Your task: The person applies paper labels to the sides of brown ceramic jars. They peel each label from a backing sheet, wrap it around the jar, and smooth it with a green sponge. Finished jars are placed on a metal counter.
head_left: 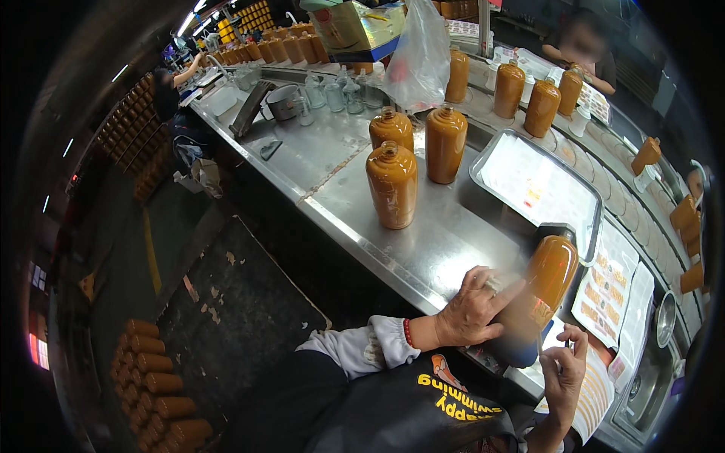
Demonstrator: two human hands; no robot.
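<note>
My left hand (pixel 474 307) grips the lower body of an orange-brown ceramic bottle (pixel 545 279) that lies tilted over the near edge of the steel workbench (pixel 423 241). A small label shows on the bottle's side. My right hand (pixel 565 370) is below and to the right of it, fingers curled over a stack of printed label sheets (pixel 596 392); whether it pinches a label I cannot tell. Three more bottles of the same kind (pixel 392 185) stand upright together further along the bench.
A shallow steel tray (pixel 539 185) lies right of the standing bottles. More bottles ride a curved conveyor (pixel 604 151) at the right, where another person works. Glass jars, a metal pot and a plastic bag stand at the back. Stacked bottles lie on the floor at lower left.
</note>
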